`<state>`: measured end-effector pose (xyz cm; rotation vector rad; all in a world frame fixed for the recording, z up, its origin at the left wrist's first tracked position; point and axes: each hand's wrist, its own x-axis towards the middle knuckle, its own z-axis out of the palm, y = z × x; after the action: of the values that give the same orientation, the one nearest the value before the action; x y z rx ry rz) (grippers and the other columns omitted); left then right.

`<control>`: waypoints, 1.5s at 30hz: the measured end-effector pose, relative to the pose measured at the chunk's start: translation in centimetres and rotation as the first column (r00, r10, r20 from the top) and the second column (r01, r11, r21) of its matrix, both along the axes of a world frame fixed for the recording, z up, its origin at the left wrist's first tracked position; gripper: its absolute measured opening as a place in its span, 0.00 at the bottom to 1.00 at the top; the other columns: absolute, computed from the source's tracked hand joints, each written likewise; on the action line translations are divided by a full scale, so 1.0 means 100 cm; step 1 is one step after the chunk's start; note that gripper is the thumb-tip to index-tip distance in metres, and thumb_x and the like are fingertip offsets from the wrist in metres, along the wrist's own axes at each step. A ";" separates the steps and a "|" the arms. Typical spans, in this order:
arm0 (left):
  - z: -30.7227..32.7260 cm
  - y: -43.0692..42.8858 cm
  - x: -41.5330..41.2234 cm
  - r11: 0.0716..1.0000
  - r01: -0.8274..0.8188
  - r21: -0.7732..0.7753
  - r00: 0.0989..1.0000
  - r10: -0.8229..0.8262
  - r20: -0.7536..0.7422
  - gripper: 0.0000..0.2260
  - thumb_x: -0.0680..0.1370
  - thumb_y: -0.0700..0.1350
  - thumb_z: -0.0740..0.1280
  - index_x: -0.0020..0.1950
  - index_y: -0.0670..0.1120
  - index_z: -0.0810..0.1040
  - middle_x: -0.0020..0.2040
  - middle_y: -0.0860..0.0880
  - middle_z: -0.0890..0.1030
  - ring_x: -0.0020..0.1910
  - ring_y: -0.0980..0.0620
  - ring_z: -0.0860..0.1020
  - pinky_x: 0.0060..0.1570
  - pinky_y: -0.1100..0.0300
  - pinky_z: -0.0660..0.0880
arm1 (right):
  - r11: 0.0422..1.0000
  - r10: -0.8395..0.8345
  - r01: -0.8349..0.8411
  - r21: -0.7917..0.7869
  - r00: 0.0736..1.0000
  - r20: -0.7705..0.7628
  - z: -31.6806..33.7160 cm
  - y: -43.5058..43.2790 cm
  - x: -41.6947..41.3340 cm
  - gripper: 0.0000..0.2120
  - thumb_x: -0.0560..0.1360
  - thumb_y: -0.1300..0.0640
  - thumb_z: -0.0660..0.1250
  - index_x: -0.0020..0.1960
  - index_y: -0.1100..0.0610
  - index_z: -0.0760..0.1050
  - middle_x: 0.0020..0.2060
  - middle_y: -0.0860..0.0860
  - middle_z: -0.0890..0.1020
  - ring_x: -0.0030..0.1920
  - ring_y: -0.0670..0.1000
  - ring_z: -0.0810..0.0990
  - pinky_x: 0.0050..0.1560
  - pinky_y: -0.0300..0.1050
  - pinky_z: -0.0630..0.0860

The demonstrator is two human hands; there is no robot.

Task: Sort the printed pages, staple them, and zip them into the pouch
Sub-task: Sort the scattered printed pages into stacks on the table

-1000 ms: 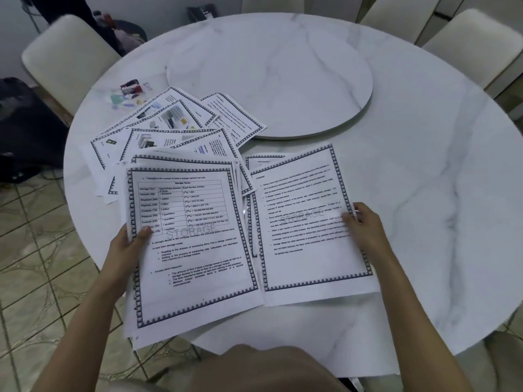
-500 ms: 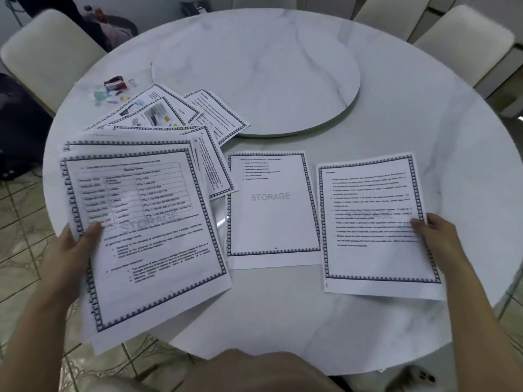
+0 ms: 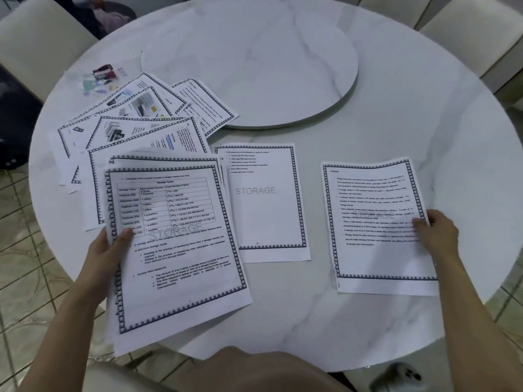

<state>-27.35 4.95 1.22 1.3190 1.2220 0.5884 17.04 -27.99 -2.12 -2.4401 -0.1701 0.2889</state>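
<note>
Head view: your left hand (image 3: 109, 250) grips a page stack (image 3: 181, 250) by its left edge, thumb on top, over the near rim of the table (image 3: 410, 108); its watermark reads "STORAGE". Your right hand (image 3: 437, 234) pinches a single page (image 3: 373, 227) at right. Between them lies a middle page (image 3: 266, 210) marked "STORAGE".

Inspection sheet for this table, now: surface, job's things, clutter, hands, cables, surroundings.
Surface: round marble table, raised turntable at centre.
Job's things: page stack near left; single page flat in the middle; right page; fanned pages far left.
Clutter: small red thing among coloured bits, too blurred to identify.
Hands: left hand grips the stack; right hand pinches the right page's edge.
Cables: nothing seen.
Surroundings: pale chairs, tiled floor.
</note>
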 end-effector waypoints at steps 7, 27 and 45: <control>-0.002 -0.012 0.009 1.000 -0.001 -0.016 1.000 0.002 0.010 0.09 0.80 0.42 0.58 0.60 0.47 0.71 0.47 0.49 0.79 0.43 0.49 0.78 0.30 0.67 0.78 | 0.990 0.028 0.001 -0.138 0.978 0.206 0.000 0.022 -0.014 0.18 0.75 0.62 0.65 0.63 0.64 0.71 0.61 0.67 0.69 0.63 0.66 0.65 0.60 0.58 0.65; 0.002 -0.010 0.030 0.982 0.147 -0.120 0.967 -0.117 0.226 0.08 0.79 0.45 0.59 0.55 0.52 0.74 0.44 0.54 0.85 0.42 0.55 0.83 0.36 0.62 0.80 | 0.796 0.432 -0.269 0.542 0.880 -0.199 0.028 0.159 -0.203 0.04 0.75 0.55 0.67 0.42 0.53 0.77 0.35 0.48 0.80 0.34 0.41 0.77 0.37 0.33 0.74; -0.030 -0.019 0.041 0.949 0.253 -0.187 0.960 -0.222 0.172 0.11 0.80 0.47 0.59 0.62 0.51 0.70 0.59 0.47 0.79 0.57 0.46 0.78 0.58 0.47 0.74 | 0.938 0.155 -0.063 0.340 0.956 -0.248 0.001 0.164 -0.223 0.05 0.72 0.65 0.68 0.49 0.62 0.78 0.37 0.47 0.78 0.39 0.44 0.76 0.36 0.21 0.70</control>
<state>-23.23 3.06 -1.75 1.2009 0.9561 0.3675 -5.26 -11.62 -2.06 -2.0388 -0.2158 0.5933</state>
